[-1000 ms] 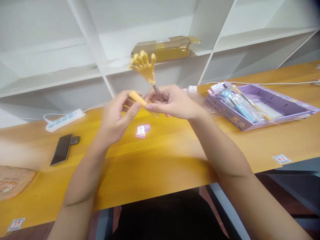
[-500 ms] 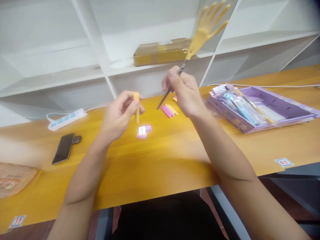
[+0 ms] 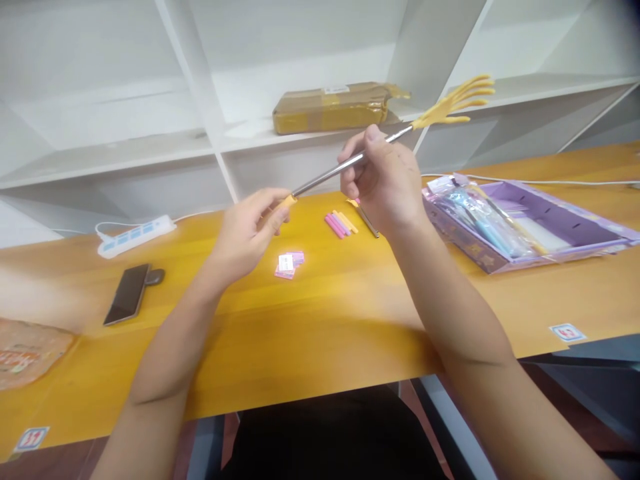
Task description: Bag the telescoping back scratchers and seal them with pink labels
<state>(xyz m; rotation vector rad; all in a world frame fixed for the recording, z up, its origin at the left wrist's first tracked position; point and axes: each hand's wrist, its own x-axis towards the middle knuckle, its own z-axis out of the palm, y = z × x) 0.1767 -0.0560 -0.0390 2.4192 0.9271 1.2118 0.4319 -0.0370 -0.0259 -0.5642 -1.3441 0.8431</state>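
My right hand (image 3: 383, 177) is closed around the metal rod of a back scratcher (image 3: 327, 175), whose yellow hand-shaped head (image 3: 453, 105) points up to the right. My left hand (image 3: 247, 233) grips a small yellow handle tube (image 3: 289, 202), mostly hidden by the fingers. The rod's lower end meets the tube's open end; how far it is inside cannot be seen. Below the hands, several pink, purple and yellow tubes (image 3: 341, 225) lie side by side on the table. Beside them lies another metal rod (image 3: 367, 220), partly behind my right hand. Small pink-purple cards (image 3: 289, 264) lie nearer to me.
A purple box (image 3: 555, 213) holding plastic-wrapped back scratchers (image 3: 493, 217) stands at the right. To the left are a power strip (image 3: 137, 237), a phone (image 3: 127, 293) and an orange package (image 3: 30, 353). A taped carton (image 3: 330, 110) sits on the white shelf behind.
My right hand has tilted the back scratcher from steep to slanting, its head swinging right and down. The left hand has turned the yellow tube from upright, and the rod's end now meets it.
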